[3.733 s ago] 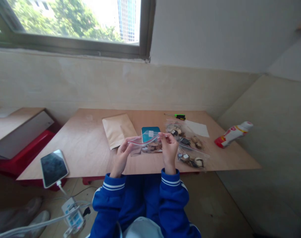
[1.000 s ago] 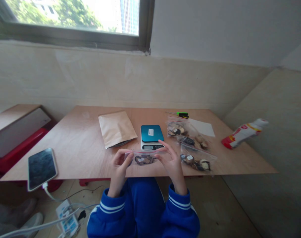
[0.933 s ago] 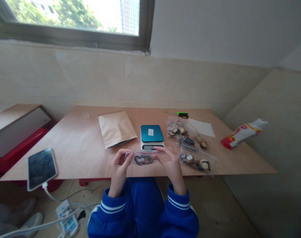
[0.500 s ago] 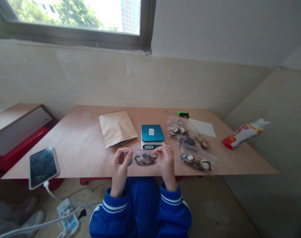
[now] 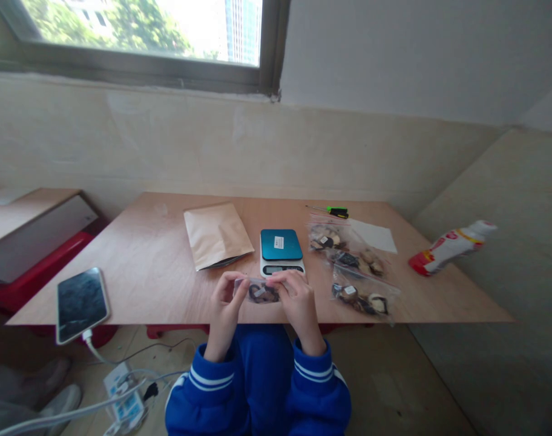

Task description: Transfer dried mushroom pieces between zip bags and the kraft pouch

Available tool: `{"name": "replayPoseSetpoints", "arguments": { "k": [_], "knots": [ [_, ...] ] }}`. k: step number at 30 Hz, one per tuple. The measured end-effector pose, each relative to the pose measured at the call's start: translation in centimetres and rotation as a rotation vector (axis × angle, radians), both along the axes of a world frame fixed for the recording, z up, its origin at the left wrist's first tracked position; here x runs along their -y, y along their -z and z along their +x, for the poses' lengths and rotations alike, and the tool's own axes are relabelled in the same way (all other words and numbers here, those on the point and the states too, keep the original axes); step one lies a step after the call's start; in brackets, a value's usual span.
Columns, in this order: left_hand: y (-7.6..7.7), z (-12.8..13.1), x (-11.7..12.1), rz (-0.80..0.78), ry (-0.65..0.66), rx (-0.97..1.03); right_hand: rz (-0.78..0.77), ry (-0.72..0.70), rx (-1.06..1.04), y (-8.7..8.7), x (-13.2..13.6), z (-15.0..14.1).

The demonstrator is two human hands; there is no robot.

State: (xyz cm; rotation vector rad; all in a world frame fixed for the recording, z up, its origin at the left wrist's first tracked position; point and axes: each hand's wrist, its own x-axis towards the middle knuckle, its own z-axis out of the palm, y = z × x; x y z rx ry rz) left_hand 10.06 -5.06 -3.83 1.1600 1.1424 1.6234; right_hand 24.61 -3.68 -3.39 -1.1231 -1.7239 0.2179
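Note:
Between my two hands is a clear zip bag with dark dried slices and a small white label inside. My left hand pinches its upper left side between thumb and fingers. On the other side, my right hand grips the top edge, fingers bent over it. Just beyond the bag stands a kitchen scale with a blue top plate and a white base; its display is partly in sight. To the right lie several filled zip bags of dried pieces, some overlapping.
A brown paper pouch lies left of the scale. A phone with a cable overhangs the table's left front edge. At the back right are a screwdriver and white paper. A red-and-white bottle is at the far right.
My right hand has slid left along the bag's top edge, closer to my left hand. Less of the bag shows between them, and its red zip line is now mostly hidden.

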Motion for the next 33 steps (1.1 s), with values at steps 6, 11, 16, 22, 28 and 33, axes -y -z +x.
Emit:
{"name": "replayPoseSetpoints", "arguments": {
  "k": [6, 11, 16, 22, 28, 33],
  "knots": [
    [-0.3, -0.2, 0.2, 0.008, 0.108, -0.033, -0.010, 0.011, 0.026, 0.2, 0.1, 0.2],
    [-0.3, -0.2, 0.2, 0.042, 0.061, -0.084, -0.072, -0.020, 0.070, 0.1, 0.3, 0.3],
    [-0.3, -0.1, -0.1, 0.125, 0.028, -0.089, -0.102, -0.095, 0.050, -1.1, 0.8, 0.0],
    [-0.1, 0.1, 0.1, 0.145, 0.030, -0.085, 0.011, -0.111, -0.032, -1.6, 0.9, -1.0],
    [0.2, 0.6, 0.6, 0.023, 0.054, -0.128, 0.027, -0.011, -0.036, -0.7, 0.7, -1.3],
    [0.1, 1.5, 1.0, 0.004, -0.020, -0.106, 0.023, 0.092, 0.001, 0.1, 0.5, -1.4]
  ]
}}
